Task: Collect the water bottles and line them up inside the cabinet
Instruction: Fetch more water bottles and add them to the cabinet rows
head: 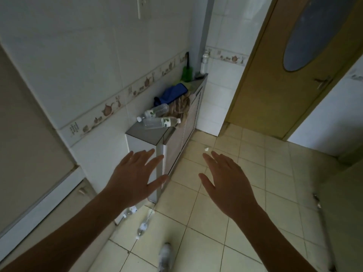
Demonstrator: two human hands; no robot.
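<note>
Two clear water bottles lie on their sides on the low cabinet's grey top [145,134]: one in front [160,122], one behind it [155,111]. Two more bottles lie on the tiled floor below, one [144,224] in the open and one [130,210] partly hidden behind my left forearm. My left hand [133,177] and my right hand [225,179] are stretched out in mid-air in front of the cabinet's near end, fingers straight and spread, holding nothing.
A blue cloth [172,93], a brownish towel [181,107], a green brush holder [186,72] and a white bottle [204,62] crowd the cabinet's far end. A wooden door [275,75] stands open at right. My white shoe [166,256] is on the floor.
</note>
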